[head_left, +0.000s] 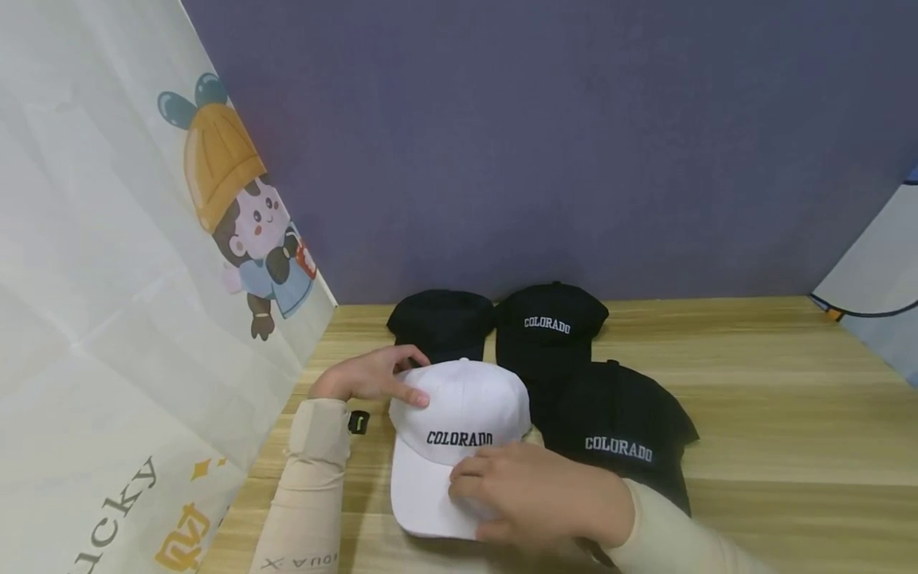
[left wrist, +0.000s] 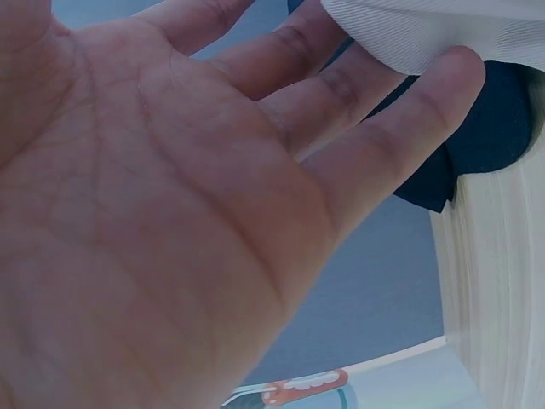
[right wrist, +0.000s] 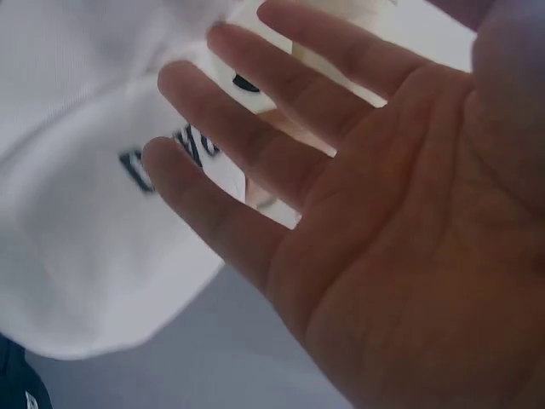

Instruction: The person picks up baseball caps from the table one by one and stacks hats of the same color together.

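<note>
A white baseball cap (head_left: 462,406) with COLORADO in dark letters stands on the wooden table, its brim toward me. My left hand (head_left: 376,375) is at the left side of the crown, thumb on the front panel. In the left wrist view its fingers (left wrist: 383,145) are nearly straight, reaching to the cap's white edge. Over the right part of the brim lies my right hand (head_left: 527,490), covering that corner. The right wrist view shows its fingers (right wrist: 230,128) extended and spread, overlapping the cap's lettering.
Behind the white cap are two black caps, one plain in front (head_left: 441,319), one lettered COLORADO (head_left: 548,319). Another black COLORADO cap (head_left: 617,414) sits right beside it. A dark grey wall (head_left: 538,143) closes the table's back; a printed white sheet (head_left: 107,239) lines the left.
</note>
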A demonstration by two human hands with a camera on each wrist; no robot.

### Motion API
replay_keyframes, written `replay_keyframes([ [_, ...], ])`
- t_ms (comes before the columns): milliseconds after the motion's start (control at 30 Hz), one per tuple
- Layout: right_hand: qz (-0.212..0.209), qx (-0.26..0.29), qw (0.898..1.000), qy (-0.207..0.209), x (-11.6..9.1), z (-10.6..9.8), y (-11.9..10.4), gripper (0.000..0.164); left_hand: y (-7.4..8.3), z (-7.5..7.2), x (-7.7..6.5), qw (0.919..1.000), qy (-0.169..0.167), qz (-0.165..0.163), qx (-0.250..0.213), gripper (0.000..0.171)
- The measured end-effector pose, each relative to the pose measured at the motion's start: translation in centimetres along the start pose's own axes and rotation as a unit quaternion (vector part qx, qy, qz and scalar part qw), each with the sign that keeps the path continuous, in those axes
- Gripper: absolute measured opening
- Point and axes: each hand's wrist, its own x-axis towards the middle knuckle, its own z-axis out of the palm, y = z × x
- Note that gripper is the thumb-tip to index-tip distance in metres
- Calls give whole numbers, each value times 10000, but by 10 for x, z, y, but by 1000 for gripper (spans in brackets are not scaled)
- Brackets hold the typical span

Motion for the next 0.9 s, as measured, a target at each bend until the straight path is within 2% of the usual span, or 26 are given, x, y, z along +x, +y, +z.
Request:
replay_keyframes([
  [167, 376, 291, 9986, 250, -10, -18, 11, 39, 4, -2, -4, 10000, -5, 73, -1, 67],
  [367, 631, 116, 9910, 1174, -26, -37, 34, 38, 13, -3, -9, 9993, 13, 356, 148, 65],
  [500, 932, 234, 9829, 1570, -38, -48, 53, 37, 24, -2, -16, 9982, 180, 457, 348, 65],
  [633, 1240, 391, 9743, 1838, -53, -55, 75, 36, 48, 6, -23, 9955, 485, 424, 696, 57],
  [733, 1471, 462, 9693, 1918, -63, -58, 90, 37, 72, 18, -28, 9892, 678, 568, 1167, 51],
  [900, 1744, 582, 9642, 1910, -72, -61, 111, 35, 113, 46, -36, 9656, 923, 1379, 2000, 48],
])
